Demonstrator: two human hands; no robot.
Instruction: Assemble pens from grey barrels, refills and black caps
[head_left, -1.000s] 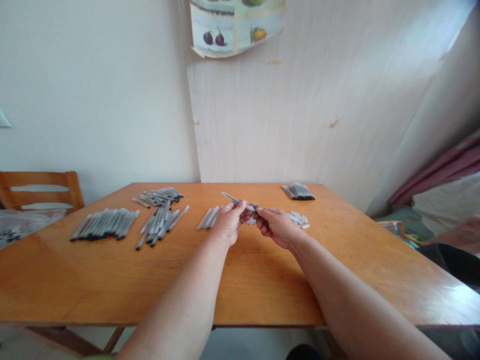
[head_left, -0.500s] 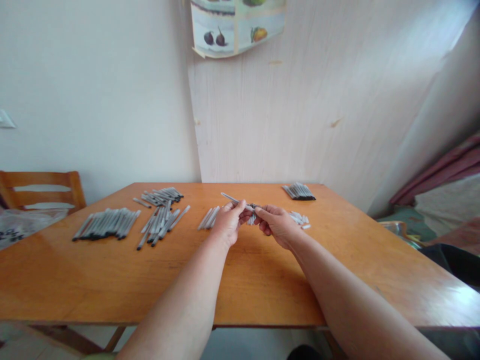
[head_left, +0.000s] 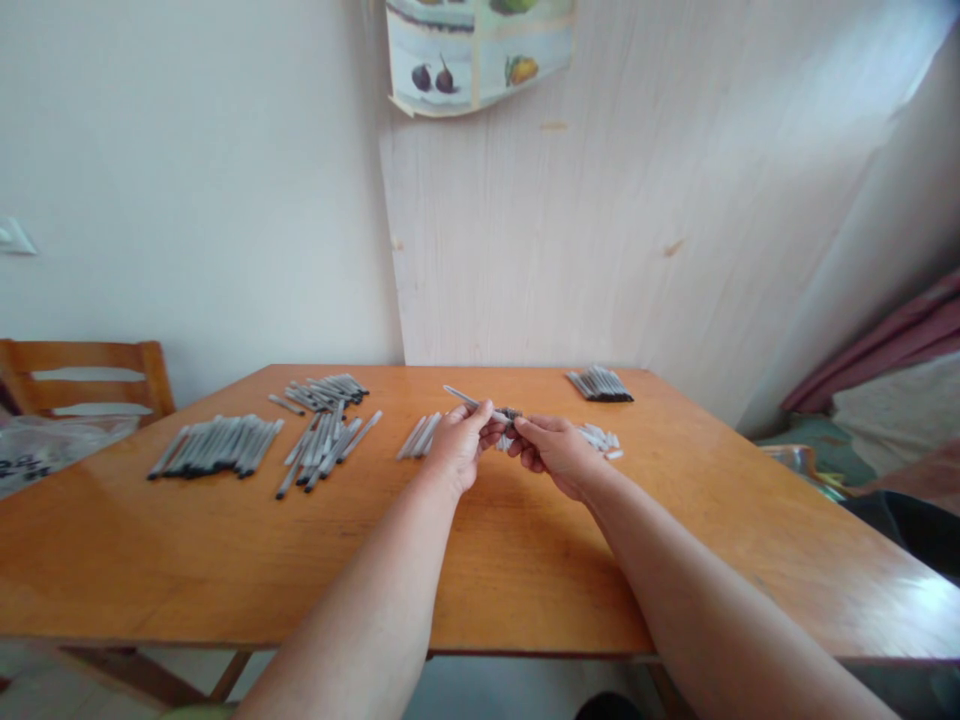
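Observation:
A slim whitish pen (head_left: 460, 396) slants above the table, its far end pointing up and left. My left hand (head_left: 459, 442) is closed around its middle, thumb on top. At the pen's near end, the thumb and fingers of my right hand (head_left: 551, 448) are pinched together; the tip between them is hidden. Just behind the fingertips lies a small heap of dark little parts (head_left: 511, 412). White pen barrels (head_left: 420, 436) lie in a row left of my left hand, and short white pieces, maybe caps (head_left: 600, 438), lie beyond my right hand.
On the left of the wooden table (head_left: 360, 560) lie a row of dark-ended pens (head_left: 216, 445), a loose pile of pens (head_left: 326, 440) and another pile (head_left: 326, 390) behind. A neat pen bundle (head_left: 600, 383) sits at the back right. A chair (head_left: 86, 372) stands at left.
The hands keep almost the same pose around the pen. The whole view has shifted very slightly, and a bit more of the dark parts shows behind the fingertips.

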